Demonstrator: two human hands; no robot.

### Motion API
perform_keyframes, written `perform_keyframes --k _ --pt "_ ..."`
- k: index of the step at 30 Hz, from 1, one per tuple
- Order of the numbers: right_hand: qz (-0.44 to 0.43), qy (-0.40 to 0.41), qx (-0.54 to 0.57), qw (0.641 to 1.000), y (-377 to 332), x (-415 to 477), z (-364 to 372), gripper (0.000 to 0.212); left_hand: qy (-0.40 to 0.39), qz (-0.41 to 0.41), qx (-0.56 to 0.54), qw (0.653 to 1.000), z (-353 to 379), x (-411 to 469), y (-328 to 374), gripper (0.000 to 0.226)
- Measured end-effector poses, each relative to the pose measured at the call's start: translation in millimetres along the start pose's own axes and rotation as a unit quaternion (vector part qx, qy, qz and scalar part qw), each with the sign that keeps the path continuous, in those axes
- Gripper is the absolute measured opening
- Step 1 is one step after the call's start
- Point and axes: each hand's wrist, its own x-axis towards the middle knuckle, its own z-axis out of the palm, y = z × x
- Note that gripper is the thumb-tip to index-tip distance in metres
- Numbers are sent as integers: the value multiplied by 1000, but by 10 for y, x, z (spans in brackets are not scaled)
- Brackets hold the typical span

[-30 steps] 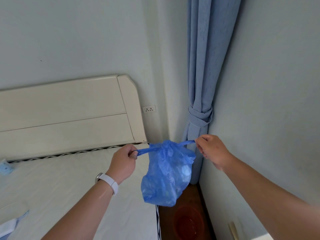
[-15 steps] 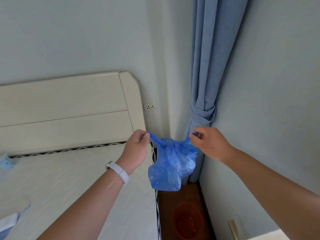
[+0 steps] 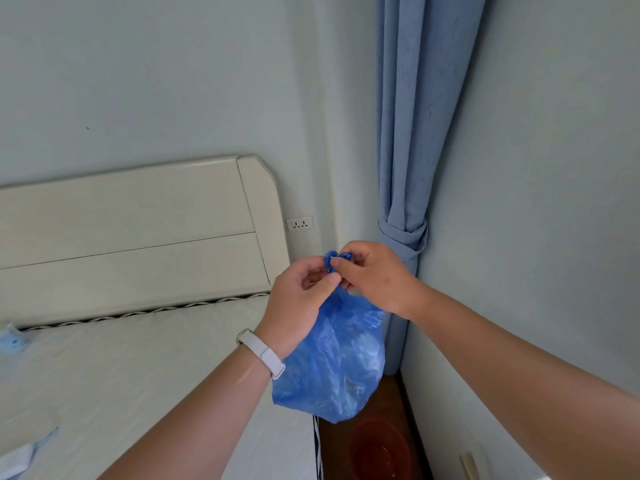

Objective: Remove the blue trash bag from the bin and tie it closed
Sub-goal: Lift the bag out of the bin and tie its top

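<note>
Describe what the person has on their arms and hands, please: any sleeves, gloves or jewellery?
Both forearms are bare, with no sleeves in view and no gloves. The left hand has a pale, whitish band strapped round its wrist, like a slim fitness tracker strap; its face is turned away, so no screen shows. The right hand and its wrist carry nothing. No rings can be seen on the fingers that show.

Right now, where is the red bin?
In the head view, the red bin sits on the dark floor at the bottom, right of centre. It is under the hanging blue bag, squeezed between the bed and the wall.
</note>
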Motion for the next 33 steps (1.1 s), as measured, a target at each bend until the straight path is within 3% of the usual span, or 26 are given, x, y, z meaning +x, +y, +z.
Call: perform_keyframes --k 10,15,19,25,28,33 --pt "18 -49 54 997 5 -61 -66 6 9 23 74 997 -25 -19 40 16" --pt "27 -5 53 998 39 -154 -48 5 43 -5 57 997 -15 -19 55 6" --pt "25 18 -58 998 262 -341 -93 25 66 -5 43 997 -62 46 123 8" --pt "90 -37 -116 988 708 -678 -2 86 55 -1 -26 998 -96 39 274 11" --pt "76 -39 -107 991 693 -749 164 92 33 -13 -47 998 -55 -31 268 8" --pt "-18 -25 -140 990 611 -793 351 75 21 -49 -96 994 27 -147 231 11"
